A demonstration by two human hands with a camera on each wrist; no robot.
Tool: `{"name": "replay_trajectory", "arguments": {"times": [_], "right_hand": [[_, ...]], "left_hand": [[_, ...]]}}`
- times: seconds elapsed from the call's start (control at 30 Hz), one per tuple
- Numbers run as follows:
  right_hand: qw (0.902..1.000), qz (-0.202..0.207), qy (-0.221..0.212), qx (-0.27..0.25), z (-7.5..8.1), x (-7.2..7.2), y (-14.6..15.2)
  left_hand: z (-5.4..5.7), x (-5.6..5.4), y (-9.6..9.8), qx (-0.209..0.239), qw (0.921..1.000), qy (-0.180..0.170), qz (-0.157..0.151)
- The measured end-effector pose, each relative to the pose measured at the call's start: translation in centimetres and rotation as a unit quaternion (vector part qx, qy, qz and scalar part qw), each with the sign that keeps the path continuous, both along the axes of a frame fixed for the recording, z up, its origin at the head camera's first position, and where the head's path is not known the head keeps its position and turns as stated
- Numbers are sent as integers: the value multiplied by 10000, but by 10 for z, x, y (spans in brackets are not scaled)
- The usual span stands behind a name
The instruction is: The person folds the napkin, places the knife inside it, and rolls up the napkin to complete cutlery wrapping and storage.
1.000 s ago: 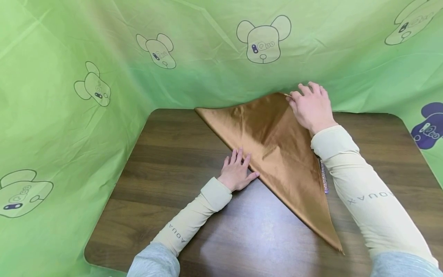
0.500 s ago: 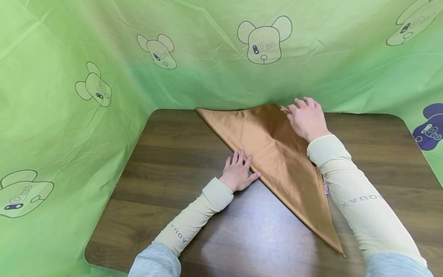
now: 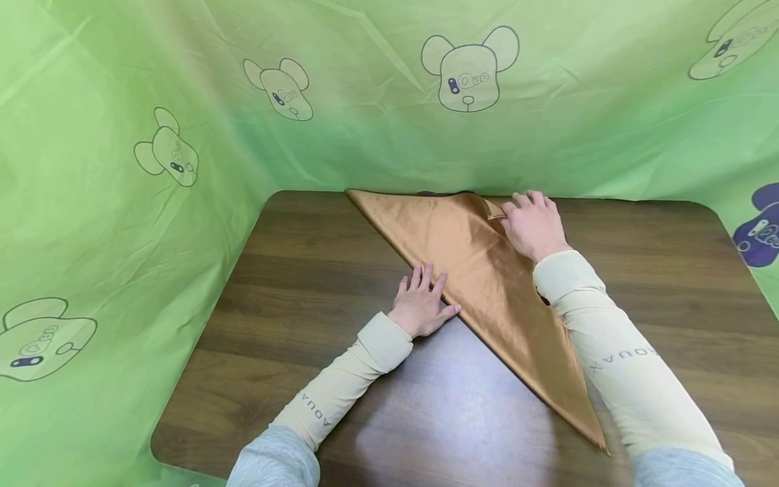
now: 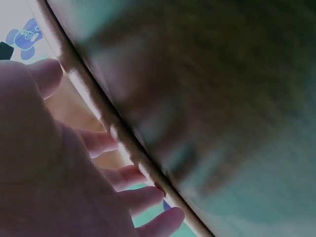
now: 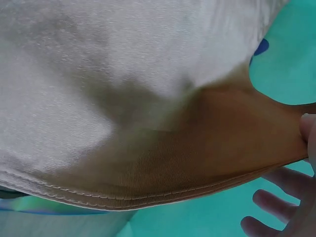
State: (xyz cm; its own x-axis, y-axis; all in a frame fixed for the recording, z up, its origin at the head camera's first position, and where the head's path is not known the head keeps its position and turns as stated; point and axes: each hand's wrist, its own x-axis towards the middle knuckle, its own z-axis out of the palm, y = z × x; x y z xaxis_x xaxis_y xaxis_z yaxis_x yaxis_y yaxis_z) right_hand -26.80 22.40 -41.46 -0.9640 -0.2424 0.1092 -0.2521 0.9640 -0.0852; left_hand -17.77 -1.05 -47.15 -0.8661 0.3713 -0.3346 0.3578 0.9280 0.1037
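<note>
The left hand [image 3: 421, 306] lies spread, fingers loose and extended, with its fingertips on the long edge [image 3: 517, 366] of a shiny brown cloth [image 3: 468, 250]. It grips nothing; the light touch there looks meant to stop that edge from sliding while the other side is pulled.

The right hand [image 3: 535, 224] is across the cloth, farther from the body than the left, and pinches a loose corner [image 3: 495, 211]. In the right wrist view the thumb [image 5: 309, 131] presses on that corner and the cloth rises in a soft arch beside it, a stitched hem [image 5: 123, 203] along its rim. Holding just the tip probably lets the hand steer the corner without crumpling the rest.

The cloth itself rests on the wooden table [image 3: 292, 318] as a rough triangle between the hands: one point beyond the left hand by the far rim, another on the near side of the right hand, left of the right sleeve [image 3: 615, 352]. Its long edge slants past the left fingertips, and the hands work on opposite sides, perhaps so that one steadies what the other tugs. What lies beneath the right cuff is hidden. A green curtain [image 3: 353, 135] hangs behind both hands.
</note>
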Motion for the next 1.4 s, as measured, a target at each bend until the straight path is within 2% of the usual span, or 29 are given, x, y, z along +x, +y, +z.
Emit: {"name": "replay_trajectory", "arguments": {"times": [0.4, 0.63, 0.77, 0.9, 1.0, 1.1, 1.4], "right_hand": [[9996, -16, -279, 54, -12, 0, 4], [9991, -208, -367, -95, -14, -1, 11], [9959, -662, -331, -529, -16, -3, 17], [9844, -1408, -305, -1011, -17, -4, 25], [9783, -1727, -305, -1101, -16, -6, 29], [9778, -1705, -448, -1129, -15, -9, 31], [9808, -1076, -1306, -969, -19, -7, 33]], "left_hand": [[-1, -1, 1, -157, 9999, -52, 8], [0, -1, 2, -137, 9999, -13, -8], [-1, -1, 3, -158, 9999, 12, -18], [0, -1, 4, -180, 9998, -3, -27], [1, 0, 4, -184, 9998, -19, -29], [1, 0, 3, -203, 9998, -17, -20], [0, -2, 1, -220, 9998, -31, 18]]}}
